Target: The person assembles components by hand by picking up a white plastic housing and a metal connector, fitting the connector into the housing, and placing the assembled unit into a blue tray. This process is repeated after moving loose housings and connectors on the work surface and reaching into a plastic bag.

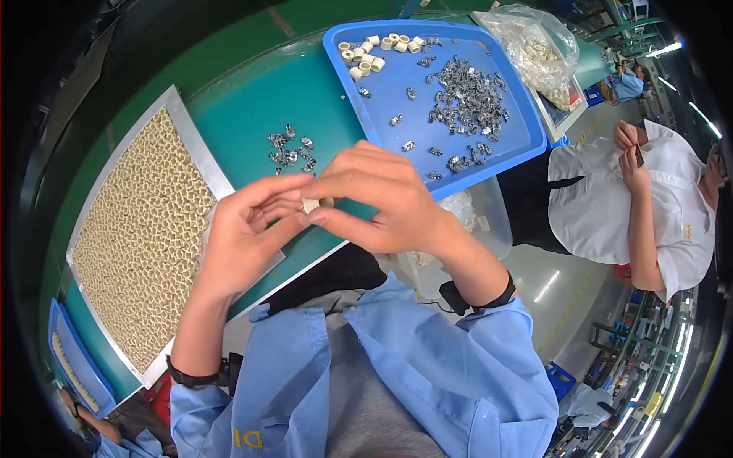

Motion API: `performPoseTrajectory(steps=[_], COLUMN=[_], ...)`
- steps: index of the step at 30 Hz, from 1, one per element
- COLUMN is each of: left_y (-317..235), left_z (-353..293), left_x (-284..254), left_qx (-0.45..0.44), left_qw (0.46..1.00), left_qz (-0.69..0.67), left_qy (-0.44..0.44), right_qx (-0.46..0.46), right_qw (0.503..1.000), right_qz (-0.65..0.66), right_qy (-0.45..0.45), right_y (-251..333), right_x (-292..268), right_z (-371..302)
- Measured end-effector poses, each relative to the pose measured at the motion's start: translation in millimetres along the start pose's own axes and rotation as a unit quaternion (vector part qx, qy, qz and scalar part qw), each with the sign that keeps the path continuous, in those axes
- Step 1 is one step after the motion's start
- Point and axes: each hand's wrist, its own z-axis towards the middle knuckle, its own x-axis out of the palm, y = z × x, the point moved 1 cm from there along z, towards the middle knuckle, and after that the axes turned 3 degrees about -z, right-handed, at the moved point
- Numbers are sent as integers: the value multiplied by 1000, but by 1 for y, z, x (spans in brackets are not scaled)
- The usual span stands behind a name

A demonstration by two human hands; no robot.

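Note:
Both my hands meet above the green work surface (pixel 244 99), close to its near edge. My left hand (pixel 248 225) is closed, its thumb and fingertips pinching a small cream cylindrical sleeve (pixel 311 205). From the other side my right hand (pixel 385 195) pinches the same sleeve, and its fingers hide part of it. Whether a metal piece sits inside the sleeve I cannot tell. Just beyond my fingertips lies a loose group of small shiny metal clips (pixel 289 153).
On the left, a metal-rimmed tray (pixel 206 149) holds densely packed cream pieces. A blue tray (pixel 366 126) at the right carries metal clips and several cream sleeves. Behind it lies a clear plastic bag (pixel 531 38). A translucent bin (pixel 496 229) stands below, near a person in white (pixel 611 198).

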Motion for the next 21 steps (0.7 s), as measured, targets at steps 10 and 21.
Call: performPoseTrajectory(steps=[10, 21], left_y=[-11, -12], left_z=[107, 346], left_x=[-25, -78], left_qx=[8, 115], left_qw=[974, 903], left_qz=[195, 413], left_qy=[116, -10], right_qx=[166, 223], right_qw=[986, 906], right_qz=[-16, -360], right_qy=[13, 19], right_y=[-55, -201], right_x=[-50, -111], right_z=[7, -7])
